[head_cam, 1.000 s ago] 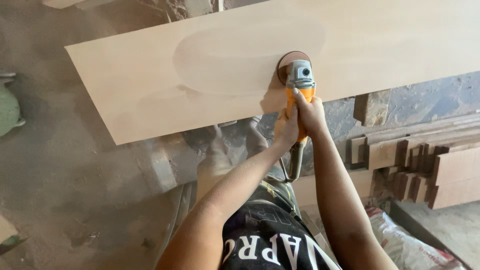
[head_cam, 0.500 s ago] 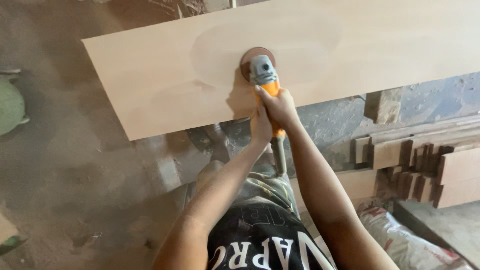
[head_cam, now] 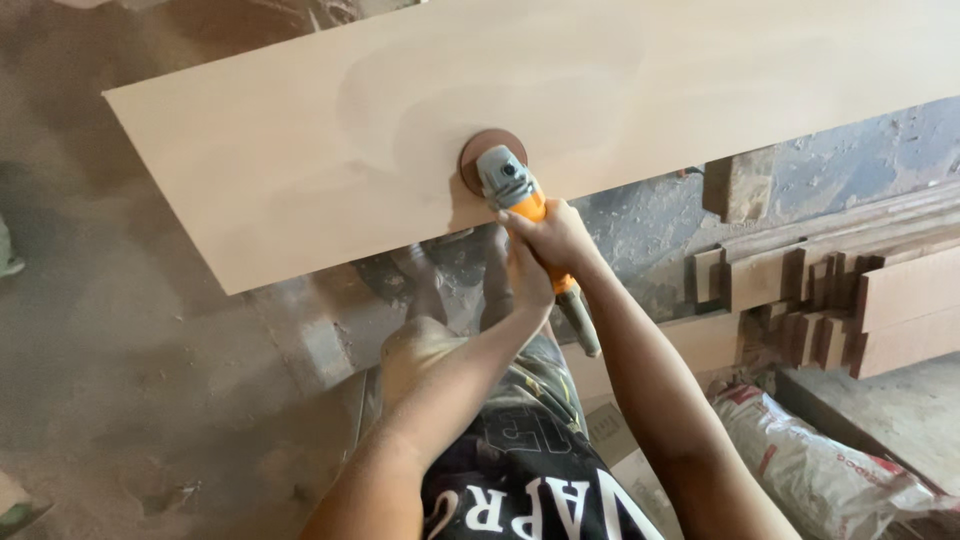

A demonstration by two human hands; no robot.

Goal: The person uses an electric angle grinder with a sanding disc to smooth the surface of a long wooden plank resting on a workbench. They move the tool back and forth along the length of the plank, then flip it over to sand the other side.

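A long pale wooden board point(head_cam: 300, 140) lies across the upper part of the view. An orange and grey angle grinder point(head_cam: 510, 188) with a brown sanding disc point(head_cam: 480, 152) rests on the board near its front edge. My right hand point(head_cam: 556, 236) grips the grinder's orange body. Just below it, my left hand point(head_cam: 525, 275) is wrapped around the rear handle. The grinder's tail sticks out past my hands toward the lower right.
Stacked wood blocks and planks point(head_cam: 840, 300) lie at the right. A white sack point(head_cam: 820, 460) sits at the lower right. The floor point(head_cam: 130, 380) is dusty. A wooden support point(head_cam: 735, 185) stands under the board.
The grinder has slid left along the board and tilted, its tail now pointing lower right. Both hands kept their grip on it.
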